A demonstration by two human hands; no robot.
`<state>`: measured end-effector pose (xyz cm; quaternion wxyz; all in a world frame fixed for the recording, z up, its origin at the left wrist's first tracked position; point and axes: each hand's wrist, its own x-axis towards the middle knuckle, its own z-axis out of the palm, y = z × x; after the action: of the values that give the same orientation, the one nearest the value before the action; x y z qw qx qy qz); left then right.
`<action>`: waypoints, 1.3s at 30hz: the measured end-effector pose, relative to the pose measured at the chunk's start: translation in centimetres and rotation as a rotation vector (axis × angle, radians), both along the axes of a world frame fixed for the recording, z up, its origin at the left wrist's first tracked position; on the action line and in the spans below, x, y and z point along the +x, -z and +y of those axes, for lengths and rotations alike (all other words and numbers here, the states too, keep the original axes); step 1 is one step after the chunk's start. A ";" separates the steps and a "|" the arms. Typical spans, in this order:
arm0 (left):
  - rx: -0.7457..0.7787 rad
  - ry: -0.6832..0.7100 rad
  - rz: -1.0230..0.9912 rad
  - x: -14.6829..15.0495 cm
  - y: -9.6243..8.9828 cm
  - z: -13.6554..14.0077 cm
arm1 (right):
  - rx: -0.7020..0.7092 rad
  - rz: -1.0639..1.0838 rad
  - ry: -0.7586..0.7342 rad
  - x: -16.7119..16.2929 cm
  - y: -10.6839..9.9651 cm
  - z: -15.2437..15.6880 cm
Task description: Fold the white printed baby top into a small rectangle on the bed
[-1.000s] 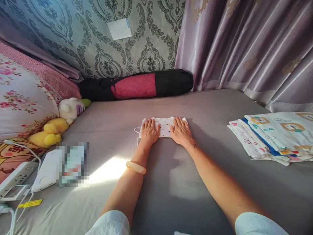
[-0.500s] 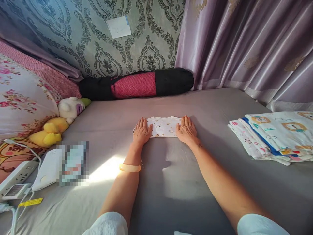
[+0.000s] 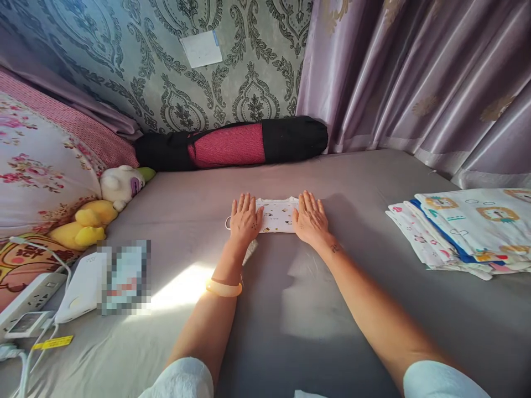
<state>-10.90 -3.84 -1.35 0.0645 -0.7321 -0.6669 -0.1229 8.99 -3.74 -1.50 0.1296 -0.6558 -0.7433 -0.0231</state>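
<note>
Where palms press folded cloth (image 3: 277, 214) — cloth stack (image 3: 464, 232) rightward (plush toy (image 3: 105, 204) left).

A black and pink roll bag (image 3: 232, 145) lies along the wall; a yellow plush toy (image 3: 89, 221) sits beside the floral pillow (image 3: 37, 171) (left side). Folded printed cloths (image 3: 464, 229) are stacked on the grey bed (image 3: 290, 309).
</note>
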 end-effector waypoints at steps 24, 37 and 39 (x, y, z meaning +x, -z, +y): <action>-0.002 0.078 0.004 1.7 0.0 -0.2 | -0.011 0.029 -0.086 -1.4 0.6 -0.2; -0.167 0.188 -0.051 2.8 0.8 -0.2 | -0.046 0.052 -0.165 -2.2 1.6 -0.4; -0.160 0.188 -0.055 2.8 0.8 -0.2 | -0.050 0.053 -0.162 -2.2 1.5 -0.5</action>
<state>-8.07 -4.01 -2.14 -0.0239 -0.7904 -0.6047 -0.0948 6.76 -4.21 -2.95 0.1342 -0.5969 -0.7907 0.0235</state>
